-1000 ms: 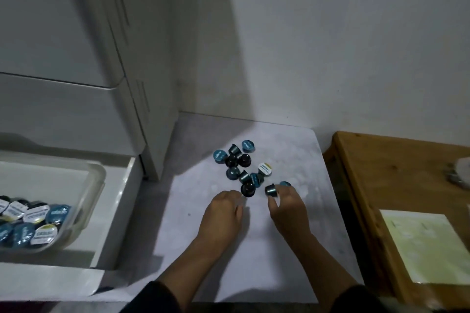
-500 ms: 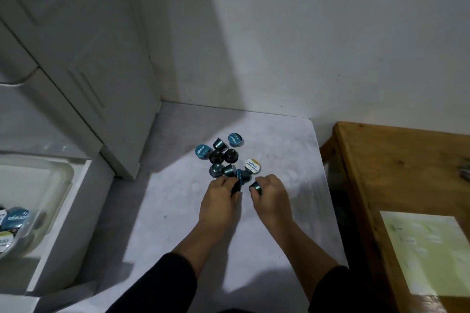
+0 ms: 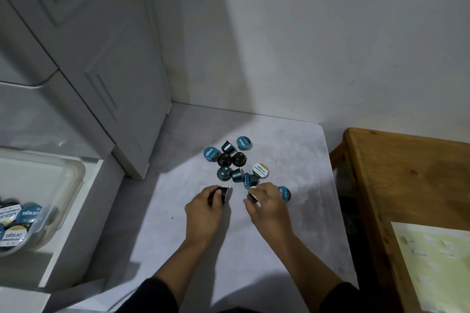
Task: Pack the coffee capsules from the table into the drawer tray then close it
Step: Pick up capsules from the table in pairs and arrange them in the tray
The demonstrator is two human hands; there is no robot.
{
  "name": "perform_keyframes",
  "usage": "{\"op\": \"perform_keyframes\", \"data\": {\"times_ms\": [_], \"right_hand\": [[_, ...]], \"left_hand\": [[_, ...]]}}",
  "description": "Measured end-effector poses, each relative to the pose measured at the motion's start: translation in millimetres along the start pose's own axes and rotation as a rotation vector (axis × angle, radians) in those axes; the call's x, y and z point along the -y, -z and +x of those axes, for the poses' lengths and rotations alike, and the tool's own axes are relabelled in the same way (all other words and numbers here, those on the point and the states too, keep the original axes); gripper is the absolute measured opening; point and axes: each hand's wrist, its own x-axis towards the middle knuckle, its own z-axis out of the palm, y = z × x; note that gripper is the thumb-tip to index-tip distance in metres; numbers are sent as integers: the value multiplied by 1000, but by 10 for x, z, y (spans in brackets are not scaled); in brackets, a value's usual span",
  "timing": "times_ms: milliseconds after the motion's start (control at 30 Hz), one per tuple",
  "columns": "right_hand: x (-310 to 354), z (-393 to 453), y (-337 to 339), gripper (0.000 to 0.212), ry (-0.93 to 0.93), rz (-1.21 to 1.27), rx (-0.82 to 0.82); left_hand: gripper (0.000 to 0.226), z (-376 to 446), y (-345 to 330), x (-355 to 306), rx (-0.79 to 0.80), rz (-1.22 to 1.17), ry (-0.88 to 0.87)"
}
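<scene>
At the far left, a clear tray [image 3: 76, 173] is seen in the open white drawer [image 3: 73, 231], with packed capsules [image 3: 20, 221] lying in its near end. To the right of the drawer, the pale desk [image 3: 178, 249] is reached over by both forearms, extended from dark sleeves [image 3: 152, 295]. The left hand [image 3: 203, 213] is held palm down with fingers curled, and a dark capsule [image 3: 225, 193] is pinched at its fingertips, just short of the cluster. The loose capsules [image 3: 234, 162] are grouped on the desk just beyond both hands, well apart from the drawer. The right hand [image 3: 269, 207] is likewise curled, and a second capsule [image 3: 252, 197] is gripped between thumb and fingers. A teal-lidded capsule [image 3: 284, 193] lies partly hidden behind its knuckles. A wooden table [image 3: 396, 173] carrying a pale sheet [image 3: 432, 262] stands right of the desk.
</scene>
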Motion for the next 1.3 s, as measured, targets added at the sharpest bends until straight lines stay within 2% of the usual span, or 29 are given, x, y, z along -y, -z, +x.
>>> {"op": "perform_keyframes", "data": {"times_ms": [133, 267, 433, 667, 833, 1000, 1133, 1300], "right_hand": [[51, -22, 25, 18, -85, 91, -19], [66, -39, 21, 19, -160, 97, 18], [91, -50, 29, 18, -218, 153, 25], [147, -76, 57, 18, -249, 239, 25], [229, -65, 34, 18, -380, 466, 44], [594, 68, 274, 19, -461, 735, 105], [1032, 179, 463, 22, -399, 833, 128], [1669, 258, 644, 26, -283, 906, 204]], "left_hand": [[20, 25, 82, 18, -62, 54, 19], [35, -24, 30, -19, -42, 86, -39], [15, 4, 2, 21, -48, 98, -117], [21, -87, 61, -64, -86, -171, 112], [21, -131, 215, -99, -97, -261, 108], [25, -97, 612, -242, -95, -340, 33], [30, -121, 1138, -476, -71, -451, -17], [28, -121, 2021, -655, -27, -330, -161]]}}
